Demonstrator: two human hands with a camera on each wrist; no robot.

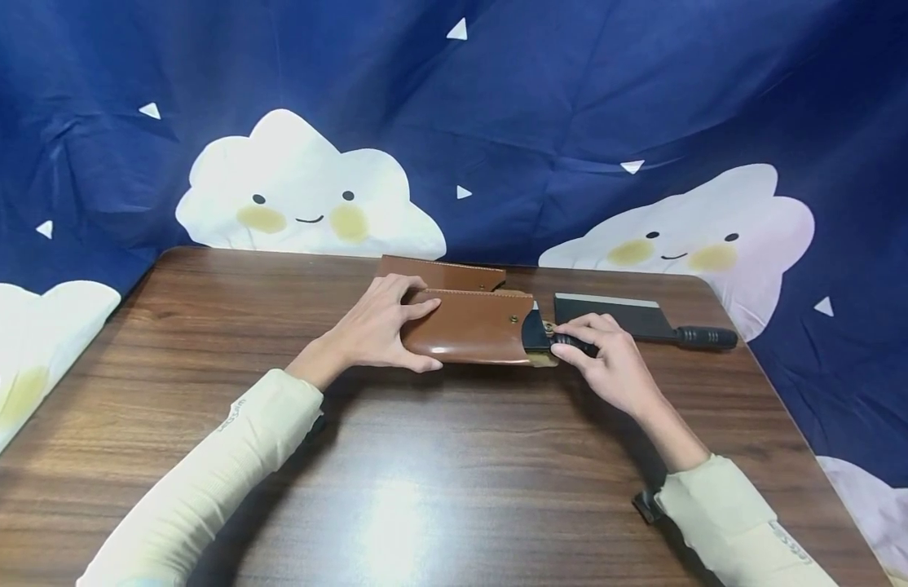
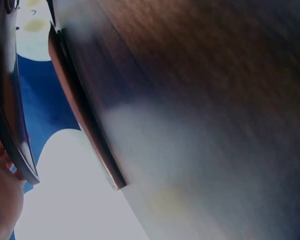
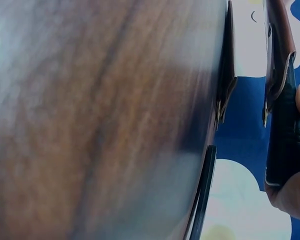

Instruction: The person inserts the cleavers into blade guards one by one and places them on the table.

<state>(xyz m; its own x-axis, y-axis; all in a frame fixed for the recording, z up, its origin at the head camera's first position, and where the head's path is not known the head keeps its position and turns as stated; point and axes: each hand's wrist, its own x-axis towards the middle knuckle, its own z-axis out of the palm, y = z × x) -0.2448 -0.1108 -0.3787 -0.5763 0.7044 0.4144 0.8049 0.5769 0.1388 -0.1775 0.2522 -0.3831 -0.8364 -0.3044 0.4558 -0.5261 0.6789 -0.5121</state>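
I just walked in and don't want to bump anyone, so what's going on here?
A person is handling a sheathed knife above the table. Their left hand grips the brown sheath, while their right hand holds the black-handled knife by its handle. Most of the blade is inside; whether it is going in or out, I can't tell. Behind, a second sheath lies on the table, and a bare cleaver lies to the right.
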